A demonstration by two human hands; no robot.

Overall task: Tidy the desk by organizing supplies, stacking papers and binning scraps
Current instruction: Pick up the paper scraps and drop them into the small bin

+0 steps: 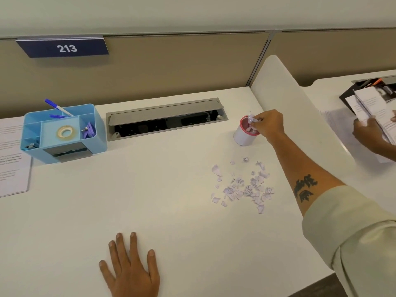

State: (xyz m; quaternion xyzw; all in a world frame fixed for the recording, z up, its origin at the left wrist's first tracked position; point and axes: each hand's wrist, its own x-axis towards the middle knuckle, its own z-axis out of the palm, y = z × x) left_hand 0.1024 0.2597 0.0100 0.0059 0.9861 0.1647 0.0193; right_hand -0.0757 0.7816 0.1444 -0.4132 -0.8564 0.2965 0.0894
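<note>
Head view is showing the right hand (267, 125) reaching out over the small white cup with a red rim (245, 133), its fingers (256, 123) pinching a crumpled wad of paper scraps (251, 120) right at the cup's mouth, where other scraps are already sitting high. Nearer the person than the cup, a loose scatter of torn lilac-white scraps (244, 187) is lying on the worktop (171, 200), still waiting to be binned. Far to the left of the cup, the left hand (130, 269) is pressing flat on the worktop with fingers spread and holding nothing. My judgement is that the cup is looking light and nearly full, so a push from the hand could be tipping it or spilling scraps back out, and the forearm is passing just beside the scatter, so a sweep of the sleeve could be brushing pieces off the edge. Left of the cup, past the grey cable hatch (167, 118), a blue desk organizer (62, 133) is holding pens and a tape roll, with printed sheets (12, 159) beyond it whose text is too blurred to read. Only the navy plate (64, 48) on the partition is reading clearly: "213".
</note>
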